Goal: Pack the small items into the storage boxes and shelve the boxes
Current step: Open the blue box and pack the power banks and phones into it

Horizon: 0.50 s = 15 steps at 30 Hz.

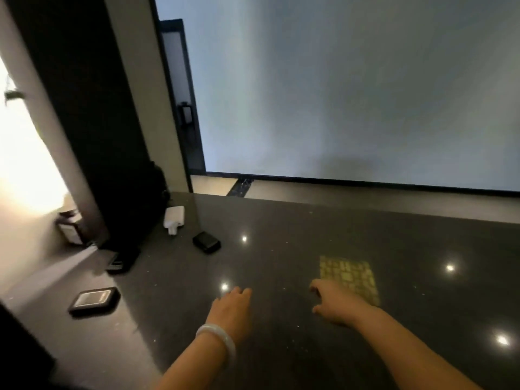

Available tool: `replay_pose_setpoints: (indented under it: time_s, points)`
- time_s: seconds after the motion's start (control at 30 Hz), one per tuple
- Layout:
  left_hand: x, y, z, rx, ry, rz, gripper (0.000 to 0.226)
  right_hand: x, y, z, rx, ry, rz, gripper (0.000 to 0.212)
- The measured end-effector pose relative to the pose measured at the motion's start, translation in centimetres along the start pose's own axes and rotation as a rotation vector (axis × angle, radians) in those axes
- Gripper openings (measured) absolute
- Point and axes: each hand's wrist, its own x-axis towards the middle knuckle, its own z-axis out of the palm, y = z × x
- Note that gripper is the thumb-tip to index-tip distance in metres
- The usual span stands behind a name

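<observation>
Both hands reach over a dark polished table [309,243]. My left hand [232,306], with a pale bangle on its wrist, is flat with fingers together and holds nothing. My right hand [333,304] hovers with fingers spread, also holding nothing, its far side next to a yellowish grid-patterned patch [349,275] on the table. Small items lie to the left: a white plug adapter [174,219], a small black box [206,242] and a flat black device with a pale panel [94,301]. No storage box is visible.
A black bag [132,215] leans against a dark pillar at the table's far left, with flat dark items [121,263] at its foot. Beyond the table are a grey wall [351,94] and a dark door frame [183,102]. Bright light glares from the left.
</observation>
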Motion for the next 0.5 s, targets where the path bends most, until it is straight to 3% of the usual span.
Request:
replay_pose_setpoints:
  time_s: [0.27,0.5]
  points:
    - [4.4,-14.4,-2.7,-0.102,0.101,-0.196,0.046,13.2,-13.5,3.0,-0.037,-0.111,-0.161,0.052]
    - [7.8,-22.8,-3.0,-0.113,0.07,-0.33,0.049,20.9,-21.6,5.2,0.035,-0.118,-0.21,0.059]
